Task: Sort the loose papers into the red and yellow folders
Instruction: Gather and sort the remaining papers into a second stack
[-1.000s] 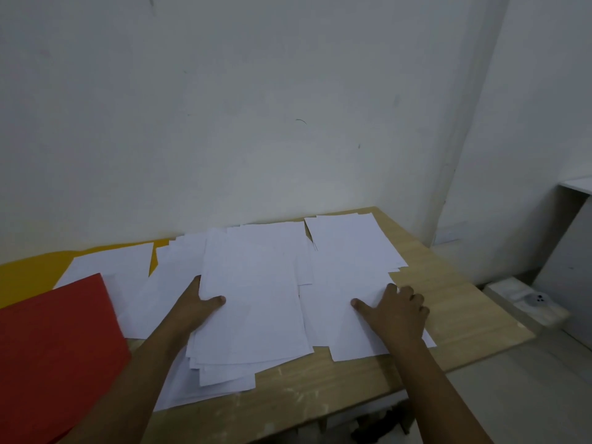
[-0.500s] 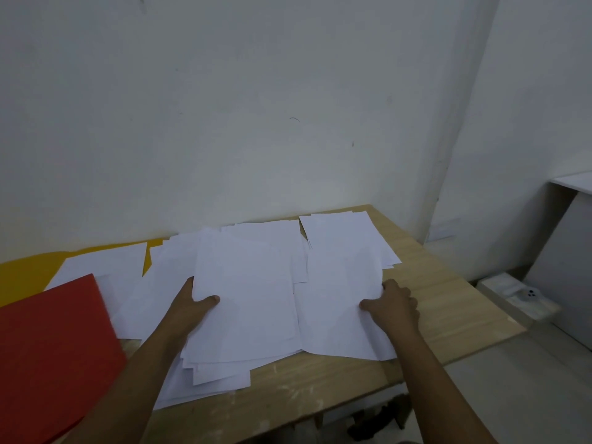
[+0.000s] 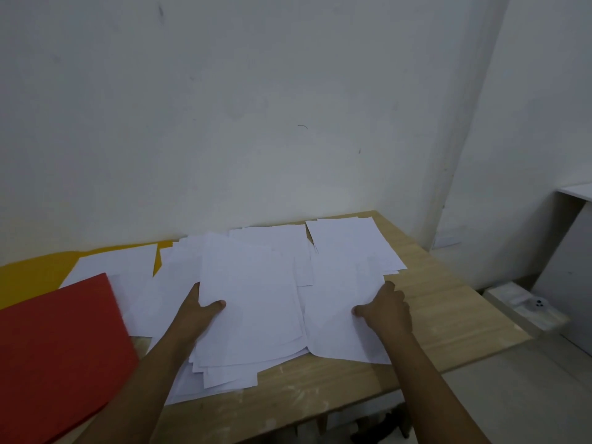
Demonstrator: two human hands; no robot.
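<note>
White loose papers (image 3: 256, 283) lie spread in overlapping layers across the middle of a pale wooden counter (image 3: 448, 315), reaching from its far edge against the wall (image 3: 256, 123) almost to its near edge. The left hand (image 3: 198, 312) grips the left edge of a stack of sheets near the middle: its thumb lies on top of the top sheet and the fingers are tucked under the paper, so the grip is clamped on that stack. The right hand (image 3: 389, 310) holds the right edge of a neighbouring sheet just to the right, thumb on top pointing left and curled fingers at the paper's edge, its grip likewise closed on paper. The two hands are well apart, each on its own pile, and both piles rest on the counter.

At the near left, a red folder (image 3: 61, 354) lies flat, its right edge overlapping some of the papers. Beyond it, at the far left against the wall, a yellow folder (image 3: 35, 274) lies partly covered by white sheets. To the right of the counter, on the floor, sits a white box-like object (image 3: 525, 306) whose details are too small to make out.
</note>
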